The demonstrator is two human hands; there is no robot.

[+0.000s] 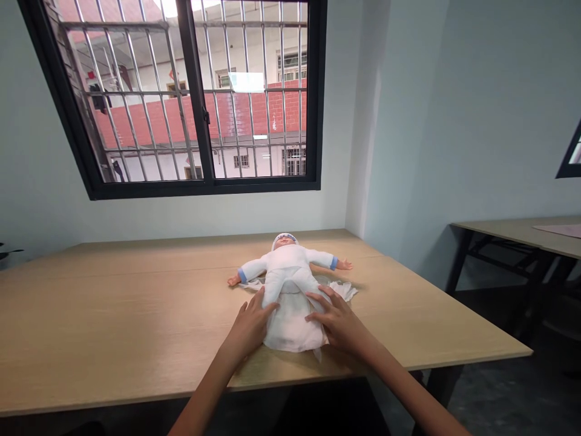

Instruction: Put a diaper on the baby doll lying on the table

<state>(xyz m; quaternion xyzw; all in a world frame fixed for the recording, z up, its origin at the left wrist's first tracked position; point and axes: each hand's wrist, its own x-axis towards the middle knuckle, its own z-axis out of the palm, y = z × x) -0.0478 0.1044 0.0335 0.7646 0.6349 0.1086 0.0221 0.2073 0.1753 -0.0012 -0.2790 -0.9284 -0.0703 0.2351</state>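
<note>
A baby doll (287, 260) in a white suit with blue cuffs and a white cap lies on its back, arms stretched to both sides. Beneath its hips a white diaper (293, 330) is spread flat, its front part reaching towards me and its side tabs fanned out. My left hand (249, 321) is closed around the doll's lower leg on the left, thumb on top. Over the other leg lies my right hand (338, 318), fingers spread apart and touching the leg and the diaper's edge. The doll's feet are hidden by my hands.
The doll lies near the front edge of a light wooden table (149, 327). Behind it are a pale wall and a barred window (204, 181). A second table (517, 233) stands to the right. A dark object (5, 253) shows at the far left.
</note>
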